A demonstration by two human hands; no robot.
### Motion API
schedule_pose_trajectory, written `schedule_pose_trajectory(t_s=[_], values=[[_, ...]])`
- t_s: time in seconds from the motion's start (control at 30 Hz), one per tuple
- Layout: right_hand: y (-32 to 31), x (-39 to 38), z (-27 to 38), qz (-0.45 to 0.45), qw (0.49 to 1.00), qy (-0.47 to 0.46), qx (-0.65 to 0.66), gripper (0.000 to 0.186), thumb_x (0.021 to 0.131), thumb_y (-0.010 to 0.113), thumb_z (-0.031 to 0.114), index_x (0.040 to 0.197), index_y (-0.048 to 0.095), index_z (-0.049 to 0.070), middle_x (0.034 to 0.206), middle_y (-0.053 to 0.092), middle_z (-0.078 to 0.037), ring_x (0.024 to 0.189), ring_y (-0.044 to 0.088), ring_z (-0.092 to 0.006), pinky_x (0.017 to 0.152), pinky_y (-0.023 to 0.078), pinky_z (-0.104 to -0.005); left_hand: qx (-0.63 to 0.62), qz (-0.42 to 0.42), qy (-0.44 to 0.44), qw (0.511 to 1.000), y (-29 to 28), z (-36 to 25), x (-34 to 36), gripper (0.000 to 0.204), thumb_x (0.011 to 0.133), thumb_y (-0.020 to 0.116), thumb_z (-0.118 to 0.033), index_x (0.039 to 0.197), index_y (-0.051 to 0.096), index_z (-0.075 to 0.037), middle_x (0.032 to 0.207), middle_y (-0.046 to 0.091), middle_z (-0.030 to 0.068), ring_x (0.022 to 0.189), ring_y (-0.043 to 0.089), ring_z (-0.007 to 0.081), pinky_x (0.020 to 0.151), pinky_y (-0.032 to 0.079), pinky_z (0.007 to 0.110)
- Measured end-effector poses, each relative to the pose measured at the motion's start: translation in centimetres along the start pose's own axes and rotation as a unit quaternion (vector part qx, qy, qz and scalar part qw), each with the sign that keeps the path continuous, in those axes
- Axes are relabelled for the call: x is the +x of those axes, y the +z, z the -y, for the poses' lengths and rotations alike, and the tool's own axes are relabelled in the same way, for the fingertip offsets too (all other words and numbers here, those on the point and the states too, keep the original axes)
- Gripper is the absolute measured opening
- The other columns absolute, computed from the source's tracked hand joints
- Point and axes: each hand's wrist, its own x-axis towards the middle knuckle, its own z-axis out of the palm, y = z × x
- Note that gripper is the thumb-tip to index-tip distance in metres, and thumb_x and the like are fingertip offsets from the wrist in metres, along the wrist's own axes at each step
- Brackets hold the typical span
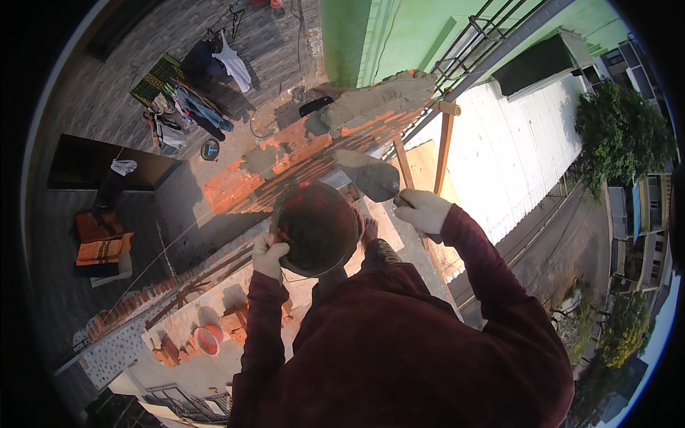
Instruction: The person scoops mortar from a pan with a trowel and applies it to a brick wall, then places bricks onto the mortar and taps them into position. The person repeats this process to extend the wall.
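Left hand [270,260]: gloved in white; fingers closed on the near left rim of the bucket [317,230].
Right hand [422,212]: gloved in white; closed around the handle of the trowel [367,176].
Bucket: dark, round, with red marks at the rim; located in front of the torso, mouth facing up toward the head. Interior in shadow; contents cannot be told.
Trowel: broad grey blade, located beyond the bucket and to its right, reaching forward and left from the right hand. Contact between blade and wall [275,170] cannot be told.
Wall: orange brick, unfinished at the top, running from the left of the bucket to the far right.
Mortar [389,95]: grey, thickest along the far end of the wall; smaller patches on the nearer courses.
String [154,263]: thin, stretched at the left, over the lower area.
Foot [370,232]: bare, just beside the right side of the bucket.
Timber [444,151]: brown lengths, beyond the right hand, beside the white roof [514,153].
Rebar [477,37]: bars tied as a cage, at the far end of the wall, near the green building [410,32].
Bricks [234,321]: loose, at lower left, near a red pail [208,341].
Clothes [191,107]: hung at upper left, well apart from the hands.
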Motion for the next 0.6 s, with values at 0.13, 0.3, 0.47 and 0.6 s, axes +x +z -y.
schedule_pose_trajectory(t_s=[0.13, 0.3, 0.47, 0.6], values=[[-0.1, -3.6, 2.0, 0.029, 0.972, -0.077, -0.221, 0.026, 0.089, 0.065, 0.018, 0.109, 0.061, 0.002, 0.097, 0.067, -0.020, 0.090, 0.071, -0.0386, 0.079, 0.055, -0.0484, 0.037, 0.114, 0.005, 0.993, 1.0, -1.8, 2.6, 0.016, 0.077, 0.067, 0.001, 0.083, 0.056, -0.009, 0.081, 0.057, -0.0045, 0.072, 0.050, 0.0065, 0.068, 0.043, 0.023], [3.9, -0.4, 3.6, -0.179, 0.880, -0.235, -0.371, 0.018, 0.091, 0.061, 0.007, 0.107, 0.056, -0.002, 0.090, 0.063, -0.017, 0.083, 0.072, -0.0349, 0.065, 0.059, -0.0429, 0.082, 0.208, -0.020, 0.975, 6.9, -7.2, 3.2, 0.019, 0.078, 0.070, -0.003, 0.077, 0.052, -0.011, 0.075, 0.051, -0.0054, 0.066, 0.047, 0.0067, 0.058, 0.038, 0.025], [4.7, -1.5, 3.7, -0.078, 0.898, -0.171, -0.398, 0.017, 0.089, 0.061, 0.005, 0.104, 0.056, -0.002, 0.092, 0.064, -0.018, 0.084, 0.072, -0.0345, 0.067, 0.059, -0.0429, 0.156, 0.254, 0.009, 0.955, 8.0, -8.3, 5.2, 0.017, 0.077, 0.068, -0.001, 0.080, 0.054, -0.011, 0.076, 0.052, -0.0055, 0.067, 0.048, 0.0065, 0.061, 0.039, 0.024], [1.7, -3.7, 2.2, -0.067, 0.930, -0.165, -0.322, 0.022, 0.086, 0.061, 0.004, 0.106, 0.055, -0.004, 0.095, 0.065, -0.022, 0.086, 0.071, -0.0405, 0.071, 0.059, -0.0468, 0.212, 0.280, 0.038, 0.935, 9.4, -9.3, 4.7, 0.017, 0.077, 0.069, -0.001, 0.083, 0.056, -0.010, 0.077, 0.052, -0.0058, 0.068, 0.049, 0.0064, 0.062, 0.040, 0.024]])
